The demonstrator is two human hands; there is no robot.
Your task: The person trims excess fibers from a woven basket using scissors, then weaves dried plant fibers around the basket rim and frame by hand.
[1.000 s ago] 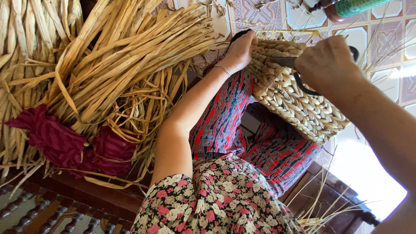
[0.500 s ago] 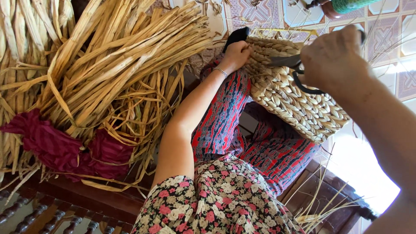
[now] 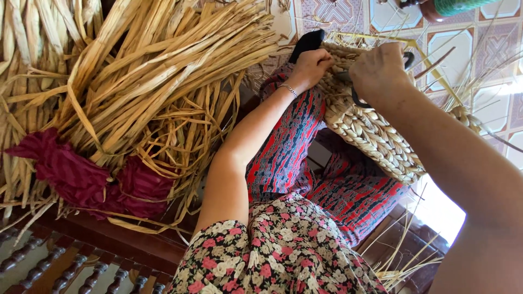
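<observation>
Left hand (image 3: 311, 66) pinches the basket (image 3: 370, 136) rim, basket resting on the lap; right hand (image 3: 381, 71) beside it closes its grip around black scissors (image 3: 359, 98) at the rim. Basket looks light, stiff, rough-woven, best taken by the rim. Inside hidden. Straw bundle (image 3: 152, 81) lies left of it.

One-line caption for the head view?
Left hand steadies a woven basket while right hand grips black-handled scissors at its rim.
</observation>
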